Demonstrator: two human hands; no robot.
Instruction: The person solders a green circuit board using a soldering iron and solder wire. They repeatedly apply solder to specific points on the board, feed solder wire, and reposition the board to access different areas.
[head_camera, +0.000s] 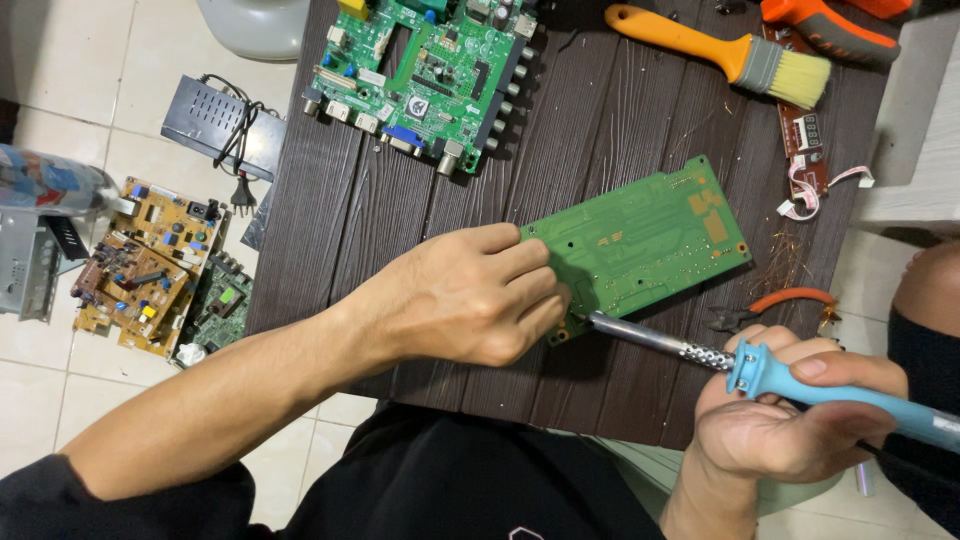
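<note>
The green circuit board is being held flat on the desk by the clenched left hand, while the soldering iron, grasped in the right hand, is being pressed at its near corner, so soldering seems underway, not finished.

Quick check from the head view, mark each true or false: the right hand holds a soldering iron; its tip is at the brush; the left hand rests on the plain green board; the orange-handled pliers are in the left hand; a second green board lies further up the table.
1. The right hand holds the blue-handled soldering iron. True.
2. Its metal tip is at the orange-handled paintbrush. False: it is at the near edge of the plain green circuit board.
3. The left hand rests on that board. True.
4. The orange-handled pliers are in the left hand. False: they lie on the dark wooden table.
5. A component-covered green circuit board lies further up. True.
</note>
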